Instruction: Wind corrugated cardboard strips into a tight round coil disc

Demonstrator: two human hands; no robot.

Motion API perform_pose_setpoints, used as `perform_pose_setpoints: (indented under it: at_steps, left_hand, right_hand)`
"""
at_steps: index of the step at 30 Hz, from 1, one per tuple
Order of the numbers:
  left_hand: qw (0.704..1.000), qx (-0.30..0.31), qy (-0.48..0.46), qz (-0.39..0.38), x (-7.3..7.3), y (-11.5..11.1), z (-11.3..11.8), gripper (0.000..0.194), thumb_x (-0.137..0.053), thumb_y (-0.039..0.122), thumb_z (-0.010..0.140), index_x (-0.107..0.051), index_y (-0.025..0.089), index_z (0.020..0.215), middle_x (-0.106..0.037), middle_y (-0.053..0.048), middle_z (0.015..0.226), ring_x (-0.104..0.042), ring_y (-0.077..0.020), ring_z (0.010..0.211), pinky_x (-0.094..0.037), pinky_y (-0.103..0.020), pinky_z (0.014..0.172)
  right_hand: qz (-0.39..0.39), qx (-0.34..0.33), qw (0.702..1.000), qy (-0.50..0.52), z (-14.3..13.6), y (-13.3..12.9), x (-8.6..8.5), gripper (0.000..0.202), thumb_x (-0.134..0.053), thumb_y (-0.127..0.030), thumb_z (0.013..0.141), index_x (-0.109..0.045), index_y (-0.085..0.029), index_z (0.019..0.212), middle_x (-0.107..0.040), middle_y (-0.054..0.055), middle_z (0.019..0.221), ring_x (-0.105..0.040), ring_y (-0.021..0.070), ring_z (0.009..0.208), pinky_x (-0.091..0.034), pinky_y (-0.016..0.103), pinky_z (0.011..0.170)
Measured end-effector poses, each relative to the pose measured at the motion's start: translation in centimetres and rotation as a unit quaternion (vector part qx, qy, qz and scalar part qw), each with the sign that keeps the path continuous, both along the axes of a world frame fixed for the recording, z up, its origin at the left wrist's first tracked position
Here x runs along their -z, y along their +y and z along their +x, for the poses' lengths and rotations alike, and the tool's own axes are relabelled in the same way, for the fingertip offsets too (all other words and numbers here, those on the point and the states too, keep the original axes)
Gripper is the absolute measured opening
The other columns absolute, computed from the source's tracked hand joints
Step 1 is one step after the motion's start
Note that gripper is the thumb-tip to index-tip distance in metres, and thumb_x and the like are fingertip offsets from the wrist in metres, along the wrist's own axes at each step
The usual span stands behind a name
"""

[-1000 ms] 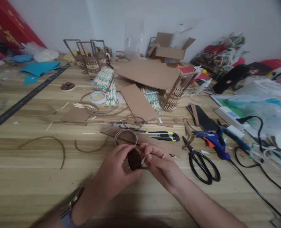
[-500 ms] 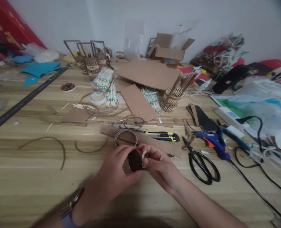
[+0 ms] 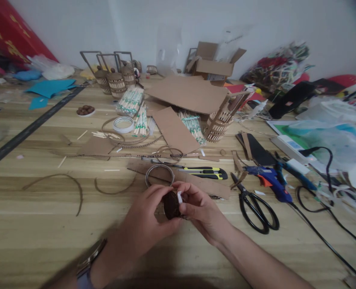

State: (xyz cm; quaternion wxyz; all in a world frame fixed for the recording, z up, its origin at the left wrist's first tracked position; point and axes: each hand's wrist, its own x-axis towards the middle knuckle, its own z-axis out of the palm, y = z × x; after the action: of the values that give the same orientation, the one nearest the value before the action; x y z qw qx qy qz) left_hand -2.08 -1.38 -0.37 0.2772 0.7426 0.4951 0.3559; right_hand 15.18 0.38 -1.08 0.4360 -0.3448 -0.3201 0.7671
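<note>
Between my hands is a small dark brown round piece (image 3: 171, 205), its kind unclear. My left hand (image 3: 148, 214) curls round it from the left, thumb below and fingers above. On its right side my right hand (image 3: 200, 206) pinches a narrow white strip (image 3: 179, 196) against the piece. Just beyond my fingertips lies a ring-shaped roll of tape (image 3: 159, 175) on a cardboard strip (image 3: 214, 188). A yellow and black utility knife (image 3: 208, 173) rests behind my right hand. Black-handled scissors (image 3: 258, 208) lie farther right.
A blue glue gun (image 3: 268, 180) with a trailing cord lies on the right. Lidded stick baskets (image 3: 117, 84) with tall handles stand at the back left, another basket (image 3: 218, 124) at centre right. Cardboard sheets (image 3: 187, 94), bundled sticks (image 3: 129, 100) and white tape (image 3: 123, 124) fill the middle.
The dark piece has turned slightly between my hands. The white strip and my right fingertips have shifted a little to the left. Both hands keep their hold.
</note>
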Motion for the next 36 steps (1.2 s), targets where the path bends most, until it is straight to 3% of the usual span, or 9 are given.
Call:
perform_pose_setpoints:
  at_steps: [6,13,18,22,24,29,36]
  left_hand:
    - [1.0,0.003,0.003,0.027,0.1,-0.2,-0.2,0.045,-0.077,0.017,0.07,-0.065,0.015,0.113,-0.072,-0.011,0.107,-0.07,-0.0266,0.097,-0.059,-0.039,0.085]
    - [0.999,0.004,-0.003,0.054,-0.1,0.0,-0.3,0.046,-0.073,0.013,0.07,-0.064,0.017,0.114,-0.072,-0.009,0.107,-0.07,-0.0246,0.097,-0.059,-0.036,0.085]
    - [0.999,0.0,-0.005,0.033,-0.5,0.1,-0.2,0.047,-0.075,0.012,0.068,-0.066,0.017,0.113,-0.073,-0.009,0.107,-0.071,-0.0243,0.095,-0.059,-0.036,0.085]
    - [1.0,-0.009,-0.006,0.02,-0.2,0.1,-0.3,0.044,-0.077,0.012,0.066,-0.066,0.016,0.109,-0.073,-0.009,0.104,-0.071,-0.0238,0.093,-0.059,-0.035,0.082]
    - [1.0,-0.01,-0.002,0.023,0.1,0.1,-0.3,0.045,-0.077,0.013,0.067,-0.065,0.016,0.11,-0.073,-0.009,0.104,-0.071,-0.0245,0.094,-0.059,-0.036,0.083]
    - [0.999,-0.008,0.005,0.034,0.5,0.0,-0.3,0.048,-0.074,0.012,0.066,-0.064,0.017,0.112,-0.073,-0.009,0.106,-0.071,-0.025,0.095,-0.06,-0.037,0.084]
    - [0.999,-0.001,0.005,0.04,0.1,-0.1,-0.4,0.046,-0.073,0.016,0.069,-0.065,0.019,0.114,-0.073,-0.008,0.106,-0.071,-0.0252,0.095,-0.06,-0.037,0.083]
  right_hand:
    - [0.074,-0.004,0.994,-0.074,0.4,0.2,1.0,0.039,-0.093,-0.038,0.06,-0.069,-0.025,0.088,-0.05,0.005,0.139,-0.057,0.0202,0.102,-0.049,0.03,0.08]
    - [0.162,-0.005,0.977,-0.139,0.7,0.2,1.1,0.041,-0.086,-0.049,0.069,-0.07,-0.026,0.098,-0.038,0.008,0.151,-0.059,0.0248,0.11,-0.053,0.039,0.088]
    - [0.193,0.009,0.975,-0.113,0.9,0.5,1.3,0.063,-0.087,-0.048,0.069,-0.064,-0.039,0.127,-0.054,0.006,0.134,-0.062,0.0224,0.103,-0.052,0.041,0.094]
    - [0.294,0.058,0.935,-0.188,1.2,0.4,1.1,0.022,-0.08,-0.047,0.079,-0.077,-0.031,0.094,-0.063,0.006,0.109,-0.061,0.0228,0.105,-0.049,0.04,0.097]
    - [0.322,0.055,0.917,-0.229,1.2,0.4,0.9,0.019,-0.076,-0.046,0.083,-0.078,-0.029,0.089,-0.064,0.006,0.1,-0.062,0.022,0.101,-0.051,0.038,0.094]
    - [0.364,0.036,0.892,-0.267,1.4,0.4,0.9,0.023,-0.073,-0.046,0.086,-0.077,-0.029,0.101,-0.067,0.007,0.102,-0.063,0.0219,0.1,-0.051,0.037,0.091]
    - [0.348,-0.023,0.901,-0.258,2.1,1.3,1.0,0.038,-0.076,-0.053,0.08,-0.073,-0.028,0.109,-0.067,0.008,0.111,-0.062,0.0244,0.11,-0.049,0.039,0.097]
